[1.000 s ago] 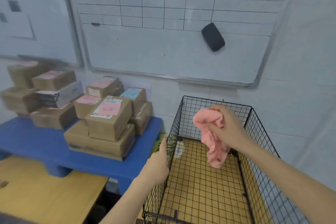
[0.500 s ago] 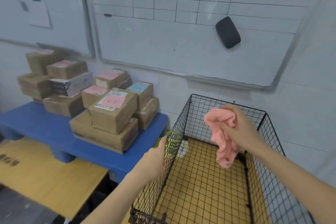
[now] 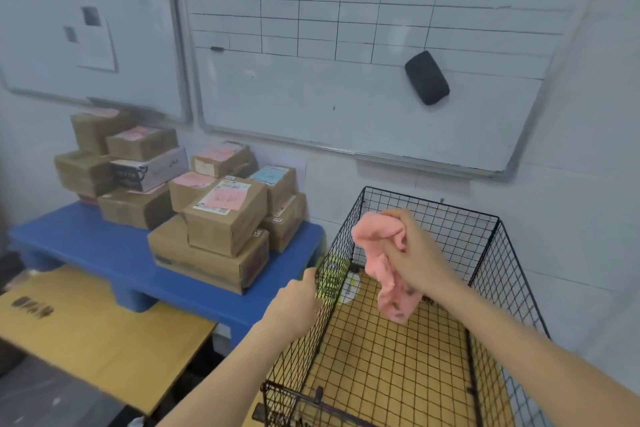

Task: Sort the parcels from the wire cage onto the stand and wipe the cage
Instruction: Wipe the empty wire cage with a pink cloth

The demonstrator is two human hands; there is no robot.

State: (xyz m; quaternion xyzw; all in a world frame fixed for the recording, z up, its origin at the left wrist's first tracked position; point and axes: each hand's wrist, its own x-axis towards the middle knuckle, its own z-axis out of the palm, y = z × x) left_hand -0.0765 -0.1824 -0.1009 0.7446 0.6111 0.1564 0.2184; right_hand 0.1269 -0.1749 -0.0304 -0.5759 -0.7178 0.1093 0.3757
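The right grip point(image 3: 412, 253) is closed tight round a pink cloth point(image 3: 393, 302), which hangs over the wire cage point(image 3: 450, 229). The left grip point(image 3: 294, 305) curls round the top of the cage's left wall. Brown parcels point(image 3: 221, 218) sit stacked on the blue stand point(image 3: 86, 246) beside it.

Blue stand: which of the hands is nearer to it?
Left. The left hand grips the wire cage beside the blue stand; the right hand holds a pink cloth farther right.
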